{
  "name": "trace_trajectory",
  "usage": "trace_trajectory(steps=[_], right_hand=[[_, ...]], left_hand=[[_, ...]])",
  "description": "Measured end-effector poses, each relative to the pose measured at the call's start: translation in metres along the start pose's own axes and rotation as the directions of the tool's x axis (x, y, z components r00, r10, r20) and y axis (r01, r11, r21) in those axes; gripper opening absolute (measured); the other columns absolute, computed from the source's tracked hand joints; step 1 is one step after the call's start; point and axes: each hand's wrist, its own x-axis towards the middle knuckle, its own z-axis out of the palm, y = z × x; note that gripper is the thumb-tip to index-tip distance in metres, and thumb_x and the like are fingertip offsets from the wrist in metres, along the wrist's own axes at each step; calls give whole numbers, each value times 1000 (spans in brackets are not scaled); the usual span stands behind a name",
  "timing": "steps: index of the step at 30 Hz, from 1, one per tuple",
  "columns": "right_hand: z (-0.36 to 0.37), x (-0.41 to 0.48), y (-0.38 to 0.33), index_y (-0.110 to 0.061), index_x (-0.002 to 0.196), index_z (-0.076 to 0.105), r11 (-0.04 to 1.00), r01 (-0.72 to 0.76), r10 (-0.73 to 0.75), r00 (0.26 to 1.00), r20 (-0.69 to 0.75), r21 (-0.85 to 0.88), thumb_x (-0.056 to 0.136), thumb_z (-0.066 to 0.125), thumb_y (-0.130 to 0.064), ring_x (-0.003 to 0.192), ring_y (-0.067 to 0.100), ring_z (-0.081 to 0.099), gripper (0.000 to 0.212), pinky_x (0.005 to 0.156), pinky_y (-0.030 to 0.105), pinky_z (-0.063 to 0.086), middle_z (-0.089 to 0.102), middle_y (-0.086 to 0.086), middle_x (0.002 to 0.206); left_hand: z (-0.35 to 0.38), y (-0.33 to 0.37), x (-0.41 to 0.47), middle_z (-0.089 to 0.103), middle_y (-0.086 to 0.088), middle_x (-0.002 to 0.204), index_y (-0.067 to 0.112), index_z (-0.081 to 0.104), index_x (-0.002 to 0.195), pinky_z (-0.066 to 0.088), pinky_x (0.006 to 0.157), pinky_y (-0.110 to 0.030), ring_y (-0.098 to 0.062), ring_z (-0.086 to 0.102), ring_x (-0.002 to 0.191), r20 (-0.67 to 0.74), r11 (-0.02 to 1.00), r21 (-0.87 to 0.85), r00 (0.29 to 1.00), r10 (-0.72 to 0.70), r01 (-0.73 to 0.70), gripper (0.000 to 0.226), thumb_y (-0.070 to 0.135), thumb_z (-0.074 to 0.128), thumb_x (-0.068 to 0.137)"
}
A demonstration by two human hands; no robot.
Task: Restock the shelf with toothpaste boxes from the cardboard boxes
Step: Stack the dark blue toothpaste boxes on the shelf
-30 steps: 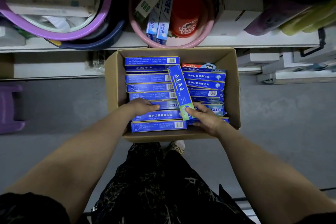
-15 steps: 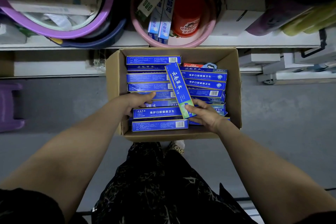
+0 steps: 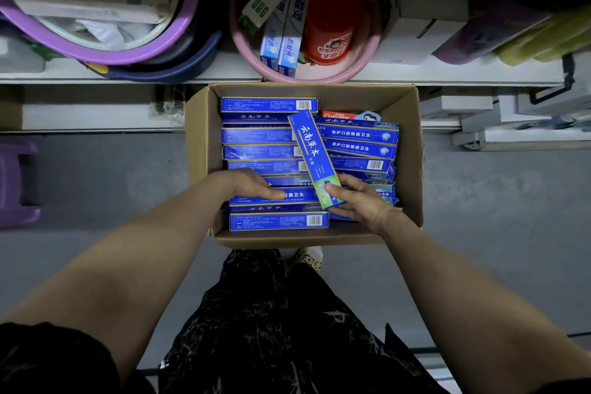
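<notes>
An open cardboard box (image 3: pixel 200 150) stands on the floor below the shelf, filled with several blue toothpaste boxes in two stacks. My right hand (image 3: pixel 358 201) pinches the near end of one blue toothpaste box (image 3: pixel 311 153), which tilts up across the middle of the carton. My left hand (image 3: pixel 249 185) lies over a flat blue box (image 3: pixel 297 195) in the left stack, its fingers wrapped across the top and its thumb hidden. A red Colgate box (image 3: pixel 339 114) peeks out at the far right corner.
The white shelf edge (image 3: pixel 96 77) runs above the carton. On the shelf sit a pink basin (image 3: pixel 367 54) with toothpaste boxes and a red cup, purple and blue basins (image 3: pixel 179 38) at left, and a white carton (image 3: pixel 428 9) at right. A purple stool (image 3: pixel 16 182) stands on the grey floor.
My left hand has slid a little towards me and closed over the flat box, which has shifted slightly. My right hand keeps hold of the tilted box, which has barely moved.
</notes>
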Motion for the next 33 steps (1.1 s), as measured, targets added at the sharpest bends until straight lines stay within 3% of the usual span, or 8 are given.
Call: trace_trajectory(steps=[8, 14, 18, 23, 27, 28, 31, 33], right_hand=[[3, 0, 3, -23, 122, 61, 1000, -1, 1, 1000, 12, 20, 84, 77, -29, 106, 18, 70, 42, 88, 39, 59, 67, 4, 122], [4, -2, 2, -22, 122, 61, 1000, -8, 8, 1000, 13, 21, 83, 77, -30, 106, 18, 70, 42, 88, 38, 59, 67, 4, 121], [0, -10, 2, -15, 126, 58, 999, 8, -10, 999, 38, 46, 85, 76, -25, 105, 16, 71, 46, 87, 35, 59, 67, 8, 122], [0, -25, -6, -14, 117, 58, 975, 43, -61, 995, 80, 217, 85, 74, -14, 106, 17, 70, 35, 83, 38, 59, 66, 4, 117], [1, -43, -16, -13, 117, 54, 946, 103, -142, 984, 108, 307, 87, 69, -2, 95, 20, 73, 35, 73, 32, 61, 68, 8, 111], [0, -48, -19, -13, 119, 54, 942, 124, -166, 979, 114, 313, 87, 69, 1, 96, 23, 73, 37, 73, 33, 61, 68, 10, 112], [0, -64, -27, -12, 123, 53, 933, 191, -239, 962, 130, 305, 86, 69, 2, 100, 25, 72, 43, 75, 36, 60, 68, 12, 114], [-1, -77, -32, -11, 128, 50, 924, 235, -286, 949, 137, 301, 87, 67, 3, 99, 24, 72, 46, 75, 36, 61, 69, 11, 114]], left_hand=[[2, 13, 5, 48, 0, 141, 23, 48, 137, 40, 105, -38, -23, 48, 126, 39, 961, 276, 999, -2, -9, 79, 63, 72, 73], [15, 7, 11, 33, -3, 155, 21, 29, 151, 36, 110, -39, -27, 37, 138, -88, 922, 387, 996, 29, 7, 100, 54, 80, 71], [8, 0, 9, 40, -4, 151, 22, 40, 146, 38, 109, -40, -27, 41, 135, -136, 951, 309, 990, 29, 14, 92, 50, 82, 69], [-13, 6, -15, 61, -5, 128, 17, 59, 126, 48, 97, -37, -24, 60, 111, -159, 995, 102, 987, 6, 11, 77, 48, 88, 62], [-22, 15, -32, 61, -1, 129, 19, 57, 131, 49, 100, -40, -22, 61, 112, -209, 998, -10, 976, 59, -62, 116, 68, 88, 31], [-23, 17, -35, 61, 0, 126, 18, 61, 126, 49, 99, -37, -21, 61, 111, -231, 995, -40, 970, 82, -93, 112, 69, 88, 30], [-22, 27, -65, 63, -1, 106, 19, 66, 102, 44, 78, -27, -18, 58, 96, -327, 979, -121, 938, 118, -165, 58, 47, 91, 57], [-23, 31, -81, 64, -3, 104, 20, 64, 101, 43, 76, -28, -20, 58, 93, -383, 973, -126, 914, 132, -194, 57, 43, 92, 57]])
